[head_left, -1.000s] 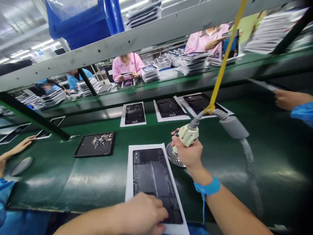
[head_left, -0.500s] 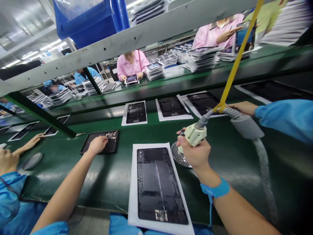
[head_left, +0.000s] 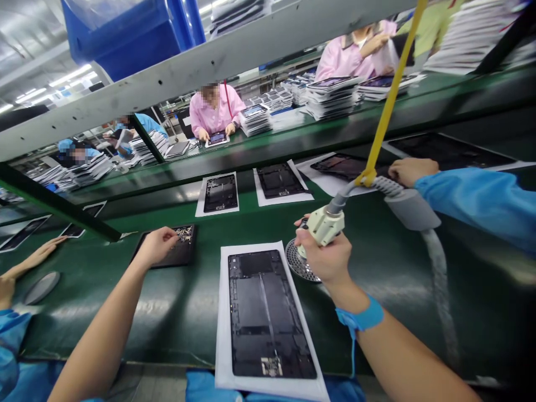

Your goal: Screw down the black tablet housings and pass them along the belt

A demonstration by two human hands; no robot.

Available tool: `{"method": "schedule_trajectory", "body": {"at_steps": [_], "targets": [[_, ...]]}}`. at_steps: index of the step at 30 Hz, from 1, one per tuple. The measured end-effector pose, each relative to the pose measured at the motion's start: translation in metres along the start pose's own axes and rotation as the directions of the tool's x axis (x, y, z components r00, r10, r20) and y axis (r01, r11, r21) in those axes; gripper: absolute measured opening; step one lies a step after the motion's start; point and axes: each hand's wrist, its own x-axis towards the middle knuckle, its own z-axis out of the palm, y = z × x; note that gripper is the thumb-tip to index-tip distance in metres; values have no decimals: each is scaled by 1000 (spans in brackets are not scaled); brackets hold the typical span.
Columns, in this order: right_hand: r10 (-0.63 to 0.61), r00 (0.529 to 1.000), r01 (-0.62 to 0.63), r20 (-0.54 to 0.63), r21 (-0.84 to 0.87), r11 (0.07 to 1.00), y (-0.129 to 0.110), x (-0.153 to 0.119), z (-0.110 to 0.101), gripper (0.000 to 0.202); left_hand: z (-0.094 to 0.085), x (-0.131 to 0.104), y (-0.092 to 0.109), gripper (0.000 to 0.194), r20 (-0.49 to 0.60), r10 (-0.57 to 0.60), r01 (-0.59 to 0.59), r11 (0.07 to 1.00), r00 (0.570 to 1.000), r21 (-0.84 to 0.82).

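Note:
A black tablet housing (head_left: 270, 312) lies on a white sheet (head_left: 223, 312) at the bench's front edge, between my arms. My left hand (head_left: 158, 245) is over a black tray (head_left: 182, 255) of small metal parts (head_left: 184, 234), its fingers pinched together; whether anything is between them is too small to see. My right hand (head_left: 329, 251) grips a pale green hand tool (head_left: 320, 224), which hangs from a yellow strap (head_left: 389, 100) with a grey cable. Beneath that hand lies a round perforated metal disc (head_left: 295, 262).
More housings on sheets (head_left: 220, 193) (head_left: 280, 180) line the back of the green bench (head_left: 188, 301). A co-worker's hand (head_left: 414, 170) rests at the right, another (head_left: 46, 251) at the left beside a round dish (head_left: 42, 287). A slanted green post (head_left: 58, 201) stands left.
My left hand has drawn back slightly leftward from the metal parts. The co-worker's hand at the right has shifted, and the housing near it is now tilted. The whole view has shifted a little.

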Motion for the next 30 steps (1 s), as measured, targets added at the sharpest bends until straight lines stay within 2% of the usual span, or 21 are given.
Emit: {"method": "schedule_trajectory", "body": {"at_steps": [3, 5, 7, 9, 12, 14, 16, 17, 19, 21, 23, 25, 27, 30], "targets": [[-16, 1000, 16, 9, 5, 1000, -1, 0, -1, 32, 29, -25, 31, 38, 96, 123, -79, 926, 988, -369], [-29, 999, 28, 15, 5, 1000, -2, 0, -1, 30, 58, -39, 53, 39, 150, 198, -98, 858, 969, -504], [-31, 999, 31, 18, 4, 999, -3, 0, -2, 30, 85, -48, 68, 36, 187, 220, -74, 813, 957, -577], [-27, 999, 27, 17, 3, 1000, -3, 0, -2, 31, 106, -51, 76, 36, 216, 199, -20, 778, 956, -628], [-29, 999, 29, 14, 1, 1000, -5, 1, -1, 30, 121, -51, 74, 38, 234, 157, 34, 760, 959, -649], [-32, 999, 32, 20, 2, 999, -5, 1, -1, 29, 123, -50, 70, 35, 197, 165, -12, 796, 966, -605], [-31, 999, 31, 30, 6, 1000, -5, 0, -1, 29, 123, -50, 65, 30, 81, 239, -169, 852, 968, -496], [-30, 999, 29, 34, 8, 1000, -5, 0, -1, 30, 124, -51, 62, 29, 9, 304, -272, 866, 953, -418], [-27, 999, 26, 36, 9, 1000, -4, -1, -1, 30, 127, -52, 59, 29, -104, 454, -465, 847, 885, -257], [-27, 999, 27, 36, 11, 1000, -3, -1, -1, 30, 131, -52, 57, 29, -152, 568, -587, 798, 809, -136], [-26, 999, 26, 36, 12, 1000, -3, -1, -1, 30, 135, -52, 55, 30, -164, 634, -648, 760, 755, -45], [-24, 999, 23, 34, 13, 1000, -3, -1, -1, 30, 135, -51, 54, 31, -151, 673, -675, 736, 724, 47], [-17, 999, 16, 30, 12, 1000, -4, 0, -1, 30, 132, -54, 55, 31, -101, 695, -681, 718, 712, 145], [-9, 1000, 8, 30, 11, 1000, -4, 0, -2, 30, 127, -65, 60, 29, 3, 695, -669, 691, 719, 276]]}}
